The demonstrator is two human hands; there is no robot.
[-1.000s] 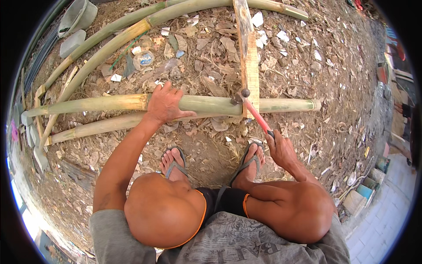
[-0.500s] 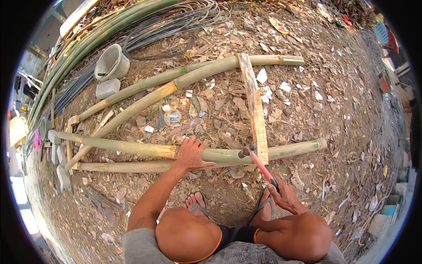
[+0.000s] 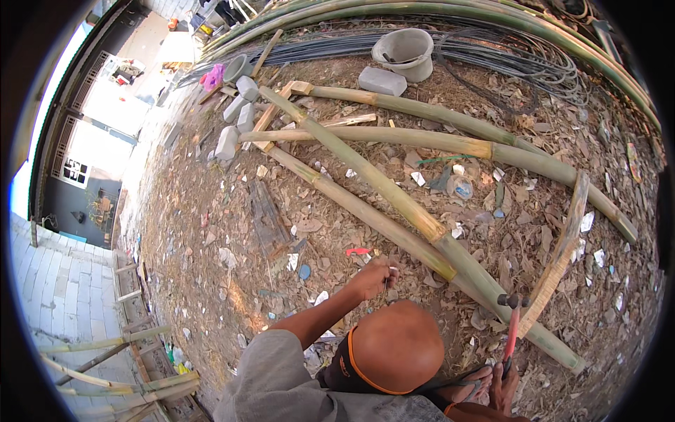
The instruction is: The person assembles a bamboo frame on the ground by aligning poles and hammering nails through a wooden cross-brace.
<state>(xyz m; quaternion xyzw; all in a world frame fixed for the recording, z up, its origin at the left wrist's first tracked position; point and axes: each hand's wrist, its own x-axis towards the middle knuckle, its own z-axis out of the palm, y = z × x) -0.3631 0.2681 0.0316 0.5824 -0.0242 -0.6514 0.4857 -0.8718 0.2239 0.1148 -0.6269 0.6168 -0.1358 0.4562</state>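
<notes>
Nearest, below a bent knee and a grey sleeve, a sandalled foot rests on the littered ground beside the right hand, whose fingers are closed round the grip of a hammer. The hammer's red handle points away from the body, and its dark head lies in view over the nearer bamboo pole, just left of a rough wooden strip; whether head and pole touch, I cannot tell. The left hand is apart from the poles, its fingers curled loosely inward over the ground; whether it grips anything small cannot be made out. A small red object lies just beyond it, and a dark weathered board lies farther left. The nearer pole runs diagonally from lower right to upper left, with a paler pole close along its left side. The strip reaches from the nearer pole across to a long curved pole, beyond which lies another green pole. At their far left ends are a wooden crosspiece and several grey blocks. Farther off stand a single pale block and a grey bucket, backed by dark rods and long green bamboo.
</notes>
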